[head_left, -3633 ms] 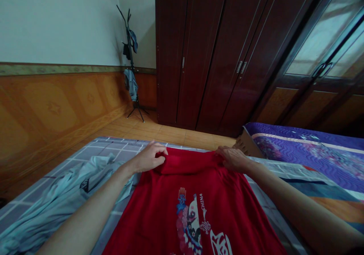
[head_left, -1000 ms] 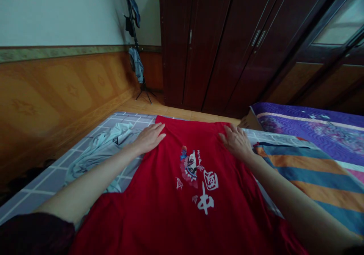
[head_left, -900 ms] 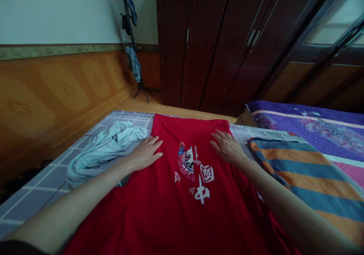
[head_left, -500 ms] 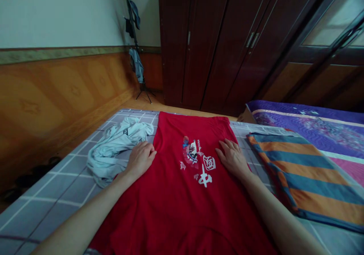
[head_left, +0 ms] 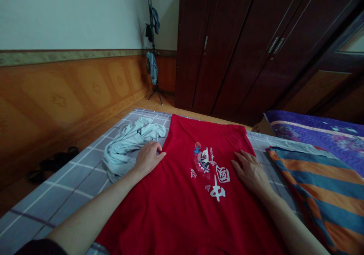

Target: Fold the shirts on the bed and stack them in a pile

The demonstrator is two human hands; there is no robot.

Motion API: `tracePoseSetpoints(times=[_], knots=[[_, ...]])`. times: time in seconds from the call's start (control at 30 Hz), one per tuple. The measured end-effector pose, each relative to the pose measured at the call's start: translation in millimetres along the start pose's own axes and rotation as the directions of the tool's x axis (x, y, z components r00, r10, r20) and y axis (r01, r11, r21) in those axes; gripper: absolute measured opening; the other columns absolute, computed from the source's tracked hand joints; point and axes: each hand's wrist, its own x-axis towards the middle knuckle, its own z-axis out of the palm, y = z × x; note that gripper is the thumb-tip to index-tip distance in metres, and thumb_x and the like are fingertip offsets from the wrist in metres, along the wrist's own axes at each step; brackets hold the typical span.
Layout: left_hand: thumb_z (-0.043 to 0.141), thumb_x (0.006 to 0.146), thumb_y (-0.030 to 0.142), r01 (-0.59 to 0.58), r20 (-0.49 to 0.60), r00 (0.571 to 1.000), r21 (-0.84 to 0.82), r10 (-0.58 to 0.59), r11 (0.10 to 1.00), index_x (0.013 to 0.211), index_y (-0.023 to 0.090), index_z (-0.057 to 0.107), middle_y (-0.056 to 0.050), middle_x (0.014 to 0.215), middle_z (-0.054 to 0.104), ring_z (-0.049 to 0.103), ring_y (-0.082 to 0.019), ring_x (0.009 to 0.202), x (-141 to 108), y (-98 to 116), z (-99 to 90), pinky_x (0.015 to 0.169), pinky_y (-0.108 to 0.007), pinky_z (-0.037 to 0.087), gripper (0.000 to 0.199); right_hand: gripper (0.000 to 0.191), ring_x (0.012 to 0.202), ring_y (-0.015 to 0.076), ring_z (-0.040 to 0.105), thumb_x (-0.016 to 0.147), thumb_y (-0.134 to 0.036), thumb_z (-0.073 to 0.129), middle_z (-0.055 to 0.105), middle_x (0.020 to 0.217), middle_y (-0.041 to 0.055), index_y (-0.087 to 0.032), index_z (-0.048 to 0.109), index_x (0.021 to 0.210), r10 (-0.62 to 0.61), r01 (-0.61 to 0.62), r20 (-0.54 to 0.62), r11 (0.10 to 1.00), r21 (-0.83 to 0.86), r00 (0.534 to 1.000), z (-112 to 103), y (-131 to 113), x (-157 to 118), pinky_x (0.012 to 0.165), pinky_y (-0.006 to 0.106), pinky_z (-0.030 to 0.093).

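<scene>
A red T-shirt [head_left: 182, 205] lies spread out, its hem away from me, with a colourful printed figure and white characters on it. At its left edge, my left hand [head_left: 148, 158] has curled fingers and a thumb on the cloth, gripping the edge. My right hand [head_left: 253, 173] rests on the right side of the shirt, beside the print, with its fingers stretched out and apart. A crumpled pale grey-blue garment [head_left: 122, 152] lies just left of my left hand. To the right of my right arm is a folded orange and blue striped cloth [head_left: 321, 179].
Under the clothes is a grey checked bed cover [head_left: 71, 183]. A purple patterned bedspread [head_left: 318, 129] lies at the right. Beyond stand a dark wardrobe [head_left: 227, 50] and a coat stand [head_left: 153, 42]. Dark shoes [head_left: 57, 162] sit on the floor at left.
The view has turned left, so everything appears shifted right. My left thumb now stands further apart from the fingers. Both hands stay at the same sides of the shirt.
</scene>
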Motion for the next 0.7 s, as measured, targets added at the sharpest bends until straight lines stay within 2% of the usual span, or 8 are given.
tracePoseSetpoints(times=[0.17, 0.43, 0.7], knots=[[0.057, 0.077, 0.018, 0.055, 0.052, 0.997, -0.064, -0.052, 0.996, 0.066, 0.019, 0.055, -0.002, 0.075, 0.062, 0.055, -0.018, 0.078, 4.6, 4.0, -2.3, 0.076, -0.029, 0.040, 0.011, 0.052, 0.117, 0.0297, 0.049, 0.091, -0.046, 0.034, 0.055, 0.126, 0.0175, -0.011, 0.060, 0.118, -0.011, 0.011, -0.018, 1.000, 0.003, 1.000, 4.3, 3.7, 0.2, 0.100, 0.044, 0.040], [0.051, 0.071, 0.030, 0.171, 0.170, 0.976, -0.237, -0.133, 0.956, 0.060, 0.018, 0.052, 0.003, 0.057, 0.053, 0.049, -0.014, 0.058, 12.9, -10.6, -14.9, 0.056, -0.025, 0.034, 0.016, 0.054, 0.113, 0.0304, 0.052, 0.088, -0.050, 0.037, 0.057, 0.122, 0.0178, -0.010, 0.063, 0.114, 0.000, 0.003, -0.052, 0.998, 0.056, 0.999, 0.8, 13.2, -0.7, 0.097, 0.044, 0.042], [0.052, 0.065, 0.039, 0.223, 0.298, 0.947, -0.347, -0.118, 0.911, 0.060, 0.018, 0.052, 0.006, 0.054, 0.046, 0.044, -0.012, 0.053, 17.8, -21.1, -24.9, 0.050, -0.023, 0.030, 0.022, 0.052, 0.111, 0.0311, 0.053, 0.087, -0.050, 0.036, 0.059, 0.118, 0.0172, -0.012, 0.064, 0.110, 0.026, -0.024, -0.051, 0.999, 0.042, 0.998, 2.0, 17.7, -2.2, 0.095, 0.046, 0.043]])
